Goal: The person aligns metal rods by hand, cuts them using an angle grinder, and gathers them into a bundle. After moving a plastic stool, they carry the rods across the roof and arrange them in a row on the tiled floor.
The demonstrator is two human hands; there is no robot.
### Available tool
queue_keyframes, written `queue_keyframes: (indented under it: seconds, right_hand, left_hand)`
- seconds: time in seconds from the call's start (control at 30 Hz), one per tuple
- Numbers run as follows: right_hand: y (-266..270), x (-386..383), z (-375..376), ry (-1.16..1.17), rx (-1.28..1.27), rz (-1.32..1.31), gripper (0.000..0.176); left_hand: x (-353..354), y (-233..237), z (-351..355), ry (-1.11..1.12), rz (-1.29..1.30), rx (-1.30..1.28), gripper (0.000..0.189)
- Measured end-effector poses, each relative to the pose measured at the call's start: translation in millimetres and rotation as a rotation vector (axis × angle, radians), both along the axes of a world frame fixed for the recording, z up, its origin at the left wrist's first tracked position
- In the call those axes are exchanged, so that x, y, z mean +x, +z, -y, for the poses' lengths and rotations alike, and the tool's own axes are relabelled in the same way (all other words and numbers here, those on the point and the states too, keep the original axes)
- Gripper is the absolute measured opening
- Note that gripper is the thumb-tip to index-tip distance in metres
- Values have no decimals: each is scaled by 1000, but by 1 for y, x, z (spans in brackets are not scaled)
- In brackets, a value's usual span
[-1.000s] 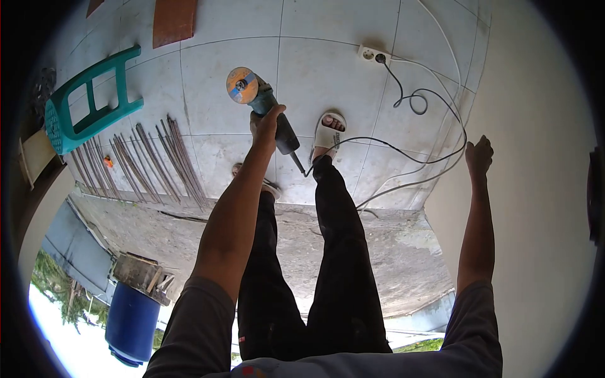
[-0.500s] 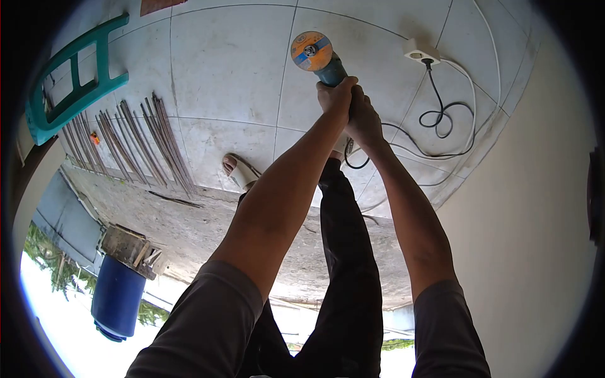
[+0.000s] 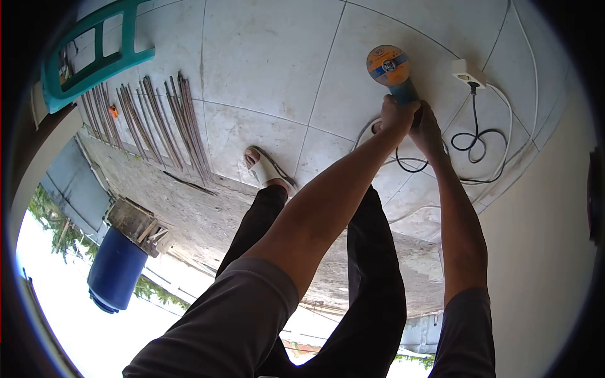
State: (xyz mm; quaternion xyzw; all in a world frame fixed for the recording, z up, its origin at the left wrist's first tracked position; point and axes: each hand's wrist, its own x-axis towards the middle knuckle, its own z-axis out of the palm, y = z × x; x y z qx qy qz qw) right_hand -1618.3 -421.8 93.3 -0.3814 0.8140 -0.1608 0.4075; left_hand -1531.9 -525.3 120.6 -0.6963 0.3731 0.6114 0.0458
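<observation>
Both my hands are closed around the body of a green angle grinder (image 3: pixel 404 92) with an orange and blue disc (image 3: pixel 388 65) facing up toward me. My left hand (image 3: pixel 398 113) grips it just behind the disc. Close behind, my right hand (image 3: pixel 426 129) wraps the rear of the body, and most of its fingers are hidden. A black cord (image 3: pixel 413 169) loops below my hands. The grinder is held above the tiled floor (image 3: pixel 271 57).
A white socket block (image 3: pixel 466 72) with a black plug in it lies to the right among loose cables. On the left are several thin metal rods (image 3: pixel 186 126), a small orange object (image 3: pixel 113 111) and a green plastic stool (image 3: pixel 94 63). My sandalled foot (image 3: pixel 268 167) stands near the floor's edge.
My hands have moved right with the grinder, closer to the socket block. The view has also shifted, and more of my sandalled foot and leg on the left shows.
</observation>
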Motion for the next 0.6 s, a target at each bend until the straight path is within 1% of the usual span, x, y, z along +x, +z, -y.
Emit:
queue_keyframes:
  seconds: [0.07, 0.13, 0.17, 0.2, 0.23, 0.27, 0.33, 0.4, 0.47, 0.5, 0.53, 0.57, 0.6]
  right_hand:
    - [1, -2, 2, 31, 38, -37, 72]
    - [4, -3, 4, 50, 82, -93, 71]
    - [5, -1, 5, 49, 112, -124, 70]
    - [12, 1, 11, 49, 139, -136, 64]
    - [13, 2, 12, 103, 154, -211, 59]
    - [20, 3, 19, 164, 248, -270, 57]
    - [11, 5, 15, 164, 283, -313, 63]
    - [30, 12, 21, 164, 318, -372, 66]
    - [54, 17, 22, 149, 320, -422, 68]
    - [65, 23, 15, 141, 311, -440, 68]
    - [86, 29, 11, 181, 285, -389, 64]
    - [87, 34, -12, 220, 130, -425, 61]
    - [128, 48, 0, 194, 312, -336, 57]
  left_hand:
    - [34, 12, -6, -158, -111, -36, 70]
    - [77, 55, 6, -316, -218, -84, 61]
    - [99, 77, 12, -322, -224, -51, 58]
    - [122, 98, 19, -328, -228, -20, 55]
    - [151, 110, 24, -377, -205, -23, 52]
    - [182, 119, 25, -422, -184, -20, 49]
    - [242, 146, 34, -346, -156, -14, 46]
    - [306, 165, 36, -270, -104, -60, 44]
    - [361, 204, 44, -170, -54, -111, 43]
    - [387, 225, 43, -192, 42, -142, 41]
    - [413, 246, 40, -208, 135, -173, 39]
    - [440, 265, 34, -197, 177, -169, 39]
    - [469, 281, 25, -185, 215, -169, 39]
